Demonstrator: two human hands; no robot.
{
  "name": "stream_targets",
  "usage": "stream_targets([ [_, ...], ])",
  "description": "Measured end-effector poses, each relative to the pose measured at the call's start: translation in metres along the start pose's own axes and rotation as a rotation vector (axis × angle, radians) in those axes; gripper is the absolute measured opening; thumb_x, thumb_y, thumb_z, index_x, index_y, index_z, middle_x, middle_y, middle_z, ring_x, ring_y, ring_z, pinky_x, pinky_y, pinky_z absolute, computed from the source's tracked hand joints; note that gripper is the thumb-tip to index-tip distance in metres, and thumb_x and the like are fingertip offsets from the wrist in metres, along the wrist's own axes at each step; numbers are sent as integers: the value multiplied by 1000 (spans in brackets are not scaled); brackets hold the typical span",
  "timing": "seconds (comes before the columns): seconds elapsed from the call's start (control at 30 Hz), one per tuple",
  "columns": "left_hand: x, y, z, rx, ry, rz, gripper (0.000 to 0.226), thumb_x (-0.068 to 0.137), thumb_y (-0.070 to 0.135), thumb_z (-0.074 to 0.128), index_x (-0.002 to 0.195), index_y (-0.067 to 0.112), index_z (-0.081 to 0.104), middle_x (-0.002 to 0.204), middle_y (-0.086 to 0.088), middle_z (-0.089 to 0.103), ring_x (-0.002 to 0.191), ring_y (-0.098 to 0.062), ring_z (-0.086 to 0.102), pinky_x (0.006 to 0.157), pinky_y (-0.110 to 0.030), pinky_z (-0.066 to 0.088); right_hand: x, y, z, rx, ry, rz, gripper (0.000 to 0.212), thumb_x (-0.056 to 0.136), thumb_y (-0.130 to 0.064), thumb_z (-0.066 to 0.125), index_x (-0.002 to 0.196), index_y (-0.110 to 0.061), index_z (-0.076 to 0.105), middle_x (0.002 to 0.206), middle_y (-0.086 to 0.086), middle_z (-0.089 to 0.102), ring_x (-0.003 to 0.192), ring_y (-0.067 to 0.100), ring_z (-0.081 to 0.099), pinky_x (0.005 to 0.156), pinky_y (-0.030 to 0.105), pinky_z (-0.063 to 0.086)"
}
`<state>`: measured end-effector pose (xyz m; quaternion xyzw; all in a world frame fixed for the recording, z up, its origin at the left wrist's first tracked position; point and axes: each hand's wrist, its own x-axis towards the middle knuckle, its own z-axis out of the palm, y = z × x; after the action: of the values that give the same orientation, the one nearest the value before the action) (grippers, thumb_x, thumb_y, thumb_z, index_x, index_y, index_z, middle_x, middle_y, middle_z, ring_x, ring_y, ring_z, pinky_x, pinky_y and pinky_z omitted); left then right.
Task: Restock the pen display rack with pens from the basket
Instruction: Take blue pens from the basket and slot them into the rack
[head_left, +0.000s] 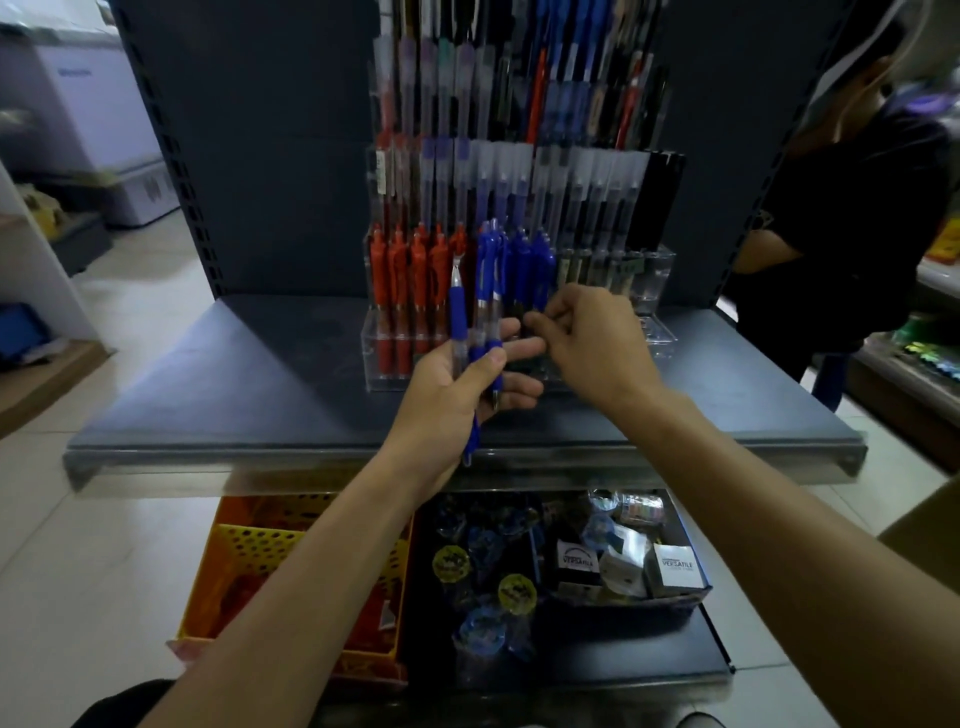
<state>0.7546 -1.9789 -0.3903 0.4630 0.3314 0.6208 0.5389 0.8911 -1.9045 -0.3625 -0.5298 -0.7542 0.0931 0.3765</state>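
My left hand (457, 379) grips a small bunch of blue pens (460, 322), held upright in front of the clear tiered pen display rack (374, 364) on the grey shelf (234, 395). My right hand (592, 338) is just to the right of the bunch, its thumb and fingers pinched together near the left hand's fingertips; whether it holds a pen I cannot tell. The rack's front row holds red pens (405, 270) on the left and blue pens (524, 260) in the middle. The yellow-orange basket (249, 545) sits below the shelf at the left.
A dark tray of small packaged goods (571, 561) lies on the lower shelf to the right of the basket. Another person in dark clothes (841, 208) stands at the right of the shelf unit. A white chest freezer (88, 114) stands far left.
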Motion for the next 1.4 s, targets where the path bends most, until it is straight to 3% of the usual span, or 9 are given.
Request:
stream_targets([
  [0.23, -3, 3, 3, -4, -54, -13, 26, 101, 6, 41, 122, 11, 55, 115, -11, 70, 91, -22, 71, 83, -33, 57, -19, 3, -7, 158, -44, 89, 20, 93, -28, 61, 106, -16, 70, 80, -5, 67, 74, 10, 62, 71, 31, 54],
  [0.37, -9, -1, 6, 24, -68, -33, 30, 100, 3, 43, 126, 10, 55, 122, -12, 67, 109, -23, 67, 92, -32, 54, -35, 1, -21, 284, 108, 157, 21, 98, -30, 55, 92, -17, 70, 76, -4, 68, 70, 11, 63, 65, 28, 50],
  [0.5, -16, -4, 10, 53, -126, -28, 29, 97, 4, 47, 124, 8, 58, 120, -14, 67, 113, -26, 65, 96, -37, 52, -48, -12, -38, 583, -114, 35, 18, 97, -26, 57, 100, -13, 70, 85, 3, 73, 75, 9, 68, 66, 25, 55],
  [0.73, -22, -5, 19, 165, -163, -44, 26, 101, 12, 40, 120, 22, 55, 108, -10, 72, 87, -29, 72, 80, -37, 59, -51, -8, -38, 653, -178, 84, 10, 92, -11, 65, 97, -3, 69, 90, 13, 71, 79, 17, 68, 71, 29, 59],
  [0.83, -18, -8, 20, 160, -128, -50, 27, 103, 13, 37, 126, 15, 51, 114, -11, 69, 90, -29, 72, 83, -38, 58, -43, -7, -41, 672, -71, 158, 10, 92, -13, 65, 96, -3, 65, 79, 7, 69, 67, 8, 64, 63, 20, 54],
  [0.97, -11, -8, 15, 206, -47, 17, 20, 102, 9, 38, 110, 7, 56, 103, -8, 68, 83, -21, 71, 72, -35, 60, -22, -1, -48, 676, 111, 212, 5, 92, -12, 65, 96, -10, 65, 72, 3, 68, 62, 13, 63, 64, 32, 57],
  [1.13, -4, -6, 11, 226, -31, 42, 18, 103, 15, 37, 104, 13, 55, 60, 1, 36, 39, -10, 30, 36, -24, 22, 5, 8, -43, 515, 247, 179, 3, 91, -18, 66, 94, -19, 65, 79, 4, 71, 73, 18, 70, 72, 44, 60],
  [1.27, 1, -3, 9, 78, -88, 39, 24, 103, 20, 35, 117, 25, 53, 62, 0, 27, 39, -10, 21, 35, -21, 17, 20, 7, -32, 451, 283, 137, 8, 91, -20, 66, 97, -16, 64, 82, 0, 71, 77, 16, 70, 74, 39, 60],
  [1.4, 3, -2, 5, 14, -112, 76, 28, 98, 20, 32, 116, 27, 52, 62, 1, 33, 40, -10, 24, 35, -20, 19, 25, 3, -20, 326, 240, 66, 7, 92, -17, 64, 93, -20, 58, 75, -8, 65, 69, 5, 64, 64, 14, 50],
])
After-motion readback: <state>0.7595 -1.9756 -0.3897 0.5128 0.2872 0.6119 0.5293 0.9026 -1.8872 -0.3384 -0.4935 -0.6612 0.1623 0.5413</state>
